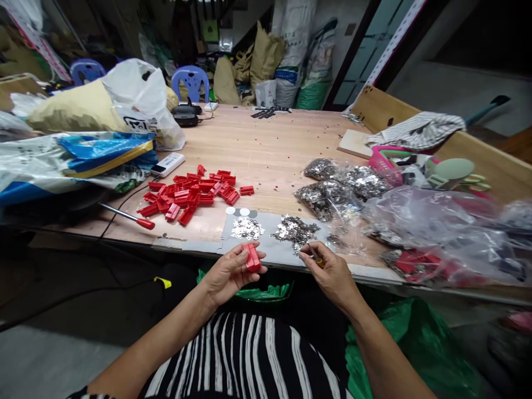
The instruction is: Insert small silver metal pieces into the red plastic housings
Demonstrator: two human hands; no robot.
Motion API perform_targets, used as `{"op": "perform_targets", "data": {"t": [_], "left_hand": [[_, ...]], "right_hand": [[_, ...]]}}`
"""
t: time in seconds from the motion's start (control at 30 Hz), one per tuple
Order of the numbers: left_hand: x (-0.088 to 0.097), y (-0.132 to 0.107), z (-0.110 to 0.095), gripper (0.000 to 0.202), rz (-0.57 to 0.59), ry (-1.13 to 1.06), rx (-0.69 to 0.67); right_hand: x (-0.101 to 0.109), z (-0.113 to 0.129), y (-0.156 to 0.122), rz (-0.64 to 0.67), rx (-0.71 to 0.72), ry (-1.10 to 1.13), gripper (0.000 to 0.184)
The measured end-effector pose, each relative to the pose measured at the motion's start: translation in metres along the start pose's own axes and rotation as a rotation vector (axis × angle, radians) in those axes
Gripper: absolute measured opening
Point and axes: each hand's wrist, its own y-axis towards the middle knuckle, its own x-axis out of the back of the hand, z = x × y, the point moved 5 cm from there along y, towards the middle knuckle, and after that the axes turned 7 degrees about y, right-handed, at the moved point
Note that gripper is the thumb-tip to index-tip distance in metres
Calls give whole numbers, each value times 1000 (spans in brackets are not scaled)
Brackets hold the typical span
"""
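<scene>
Between the thumb and fingers of my left hand (236, 270) is a red plastic housing (251, 258), held over the table's front edge. My right hand (330, 271) is closed around a small tool with a yellowish handle (319, 261) and a thin metal shaft; its exact kind is unclear. The tool's end is by a heap of small metal pieces (296, 230) on a grey mat (268, 250). Left of that heap lies a brighter pile of metal pieces (246, 228). A pile of red plastic housings (187, 194) sits further left on the table.
Clear bags of metal parts (324, 197) and a large plastic bag (436, 221) crowd the right side. A red-tipped metal rod (143, 223) juts over the front edge at left. Full sacks (75, 108) stand at the left. Green bags (415, 343) hang below the table.
</scene>
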Motion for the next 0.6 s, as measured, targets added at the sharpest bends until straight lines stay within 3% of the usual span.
{"op": "perform_targets", "data": {"t": [0.23, 0.6], "left_hand": [[-7, -1, -3, 36, 123, -88, -22], [0, 0, -1, 37, 69, -148, -18]], "right_hand": [[-20, 32, -1, 117, -27, 240, 24], [-28, 53, -3, 94, 1, 287, 20]]}}
